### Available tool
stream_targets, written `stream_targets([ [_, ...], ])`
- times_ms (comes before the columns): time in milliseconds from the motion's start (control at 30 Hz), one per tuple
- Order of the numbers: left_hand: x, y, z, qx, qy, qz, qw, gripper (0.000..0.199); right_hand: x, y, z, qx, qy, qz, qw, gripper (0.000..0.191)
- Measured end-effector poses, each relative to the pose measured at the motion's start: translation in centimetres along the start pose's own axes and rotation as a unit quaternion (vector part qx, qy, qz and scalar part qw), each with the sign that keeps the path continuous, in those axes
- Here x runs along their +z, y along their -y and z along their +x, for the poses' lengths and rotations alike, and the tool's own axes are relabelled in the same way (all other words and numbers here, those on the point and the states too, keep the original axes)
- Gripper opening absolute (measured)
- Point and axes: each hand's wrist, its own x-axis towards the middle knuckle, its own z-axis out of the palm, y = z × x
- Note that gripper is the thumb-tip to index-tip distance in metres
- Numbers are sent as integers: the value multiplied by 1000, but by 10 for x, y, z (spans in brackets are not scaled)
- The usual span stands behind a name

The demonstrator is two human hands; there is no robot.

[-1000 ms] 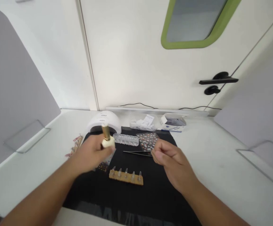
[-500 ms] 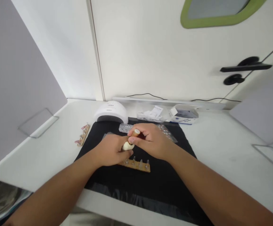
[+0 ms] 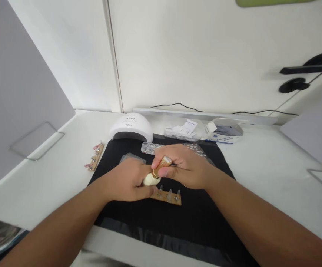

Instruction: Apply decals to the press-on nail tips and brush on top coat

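Note:
Between my hands is a cream nail polish bottle [image 3: 151,180] with a wooden-looking, gold-collared cap [image 3: 163,167]. My left hand [image 3: 129,180] is closed around the bottle, its thumb along the near side. The fingers of my right hand [image 3: 181,165] pinch the cap, which tilts to the right over the bottle's neck; whether it is fully off the neck I cannot tell. Just under the bottle lies a wooden strip [image 3: 168,197] with clear nail tips standing on it, its left part hidden by my left hand. All this is over a black mat [image 3: 163,222].
A white nail lamp [image 3: 131,126] stands at the mat's back left. Behind are a clear tray of papers [image 3: 181,131] and an open box [image 3: 224,135]. Another strip with pink nail tips [image 3: 95,157] lies at left. A clear rhinestone case [image 3: 149,148] sits beyond my hands.
The cap has tilted further to the right in my right hand. The camera view has shifted, with the door handle now further right and higher.

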Motion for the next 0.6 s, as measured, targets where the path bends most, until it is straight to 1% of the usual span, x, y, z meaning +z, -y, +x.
stream_targets([
  [67, 1, -2, -1, 3, -9, -7, 1000, 29, 3, 3, -1, 4, -16, -6, 1000, 41],
  [133, 2, -4, -2, -2, -32, -11, 999, 27, 7, 7, -2, 19, -48, -21, 998, 42],
  [233, 4, -7, -3, -12, -73, -19, 997, 23, 15, 14, -3, 44, -100, -51, 993, 40],
  [367, 10, -10, -2, -23, -112, -29, 993, 26, 25, 20, -4, 80, -156, -80, 981, 33],
  [467, 14, -12, 1, -35, -128, -37, 990, 28, 32, 23, -5, 106, -190, -92, 972, 25],
  [600, 16, -16, 4, -45, -140, -51, 988, 29, 40, 26, -6, 132, -224, -108, 960, 23],
])
